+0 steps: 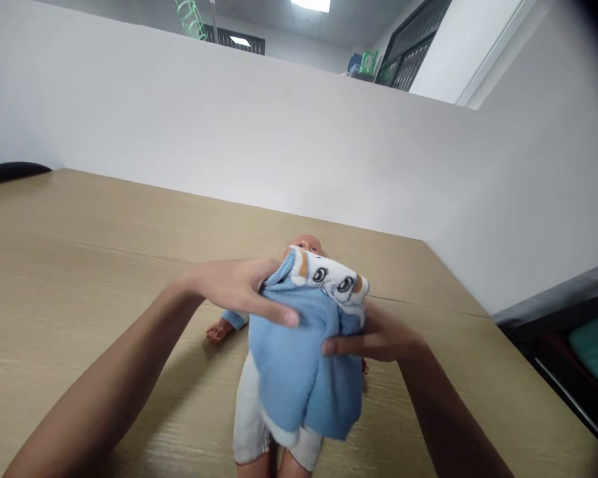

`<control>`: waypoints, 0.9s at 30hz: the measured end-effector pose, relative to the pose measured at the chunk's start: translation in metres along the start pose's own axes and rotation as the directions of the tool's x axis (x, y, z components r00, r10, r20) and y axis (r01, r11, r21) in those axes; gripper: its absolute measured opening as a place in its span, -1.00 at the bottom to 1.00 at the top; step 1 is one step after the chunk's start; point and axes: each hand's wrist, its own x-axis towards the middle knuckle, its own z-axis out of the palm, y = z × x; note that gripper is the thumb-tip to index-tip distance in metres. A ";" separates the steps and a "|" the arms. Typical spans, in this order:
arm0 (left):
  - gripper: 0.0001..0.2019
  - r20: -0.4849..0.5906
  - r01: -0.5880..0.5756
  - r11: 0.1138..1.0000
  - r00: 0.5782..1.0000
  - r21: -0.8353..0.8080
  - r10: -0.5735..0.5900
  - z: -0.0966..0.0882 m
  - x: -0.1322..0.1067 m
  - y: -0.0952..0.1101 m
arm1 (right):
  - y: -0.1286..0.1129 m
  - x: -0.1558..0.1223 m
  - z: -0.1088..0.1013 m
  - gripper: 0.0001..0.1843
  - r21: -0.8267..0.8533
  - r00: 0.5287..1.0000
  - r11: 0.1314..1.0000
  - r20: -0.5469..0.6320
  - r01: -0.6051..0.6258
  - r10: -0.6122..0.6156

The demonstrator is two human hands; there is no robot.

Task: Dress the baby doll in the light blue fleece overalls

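Observation:
A baby doll [306, 241] lies on its back on the wooden table, head toward the wall. It has white shorts [252, 411] and a blue sleeve end [234, 318] at one wrist. Above its trunk I hold up a soft blue baby garment [299, 372], whose white folded part carries printed cartoon eyes and hides the lower half of the doll's head. My left hand [244, 285] grips the garment's upper left side, thumb lying across the front. On the right side my right hand [373, 335] pinches it, with the thumb in front and the fingers mostly hidden behind.
The wooden table [104, 265] reaches back to a white partition wall [204, 126]. A dark curved object [12, 172] shows past its left rear edge. Beside the right edge stands a dark frame with a green item [595, 348] in it.

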 end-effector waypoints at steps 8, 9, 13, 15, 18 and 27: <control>-0.72 0.075 0.018 0.991 0.997 -0.136 -0.008 -0.015 -0.007 -0.017 | 0.008 -0.003 -0.001 -0.35 0.169 0.982 0.979 0.164 -0.118 0.091; -0.71 0.065 0.028 0.991 0.998 -0.132 -0.019 -0.014 -0.006 -0.017 | 0.005 -0.002 0.001 -0.33 0.146 0.964 0.980 0.249 -0.135 0.096; -0.71 0.168 0.064 0.986 0.985 -0.151 -0.038 -0.015 -0.008 -0.012 | 0.001 0.000 0.006 -0.37 0.174 0.937 0.980 0.347 -0.098 0.032; -0.69 0.283 0.109 0.975 0.958 -0.194 -0.051 -0.016 -0.012 -0.009 | 0.010 -0.004 0.008 -0.39 0.257 0.971 0.961 0.237 -0.102 0.039; -0.65 0.374 0.189 0.955 0.923 -0.231 -0.092 -0.013 -0.018 -0.008 | 0.024 -0.013 0.013 -0.29 0.398 0.980 0.900 -0.016 -0.176 0.199; -0.65 -0.013 0.112 0.908 0.992 -0.404 -0.128 0.025 -0.040 -0.004 | -0.005 -0.020 0.025 -0.38 0.423 0.890 0.889 0.454 -0.173 -0.042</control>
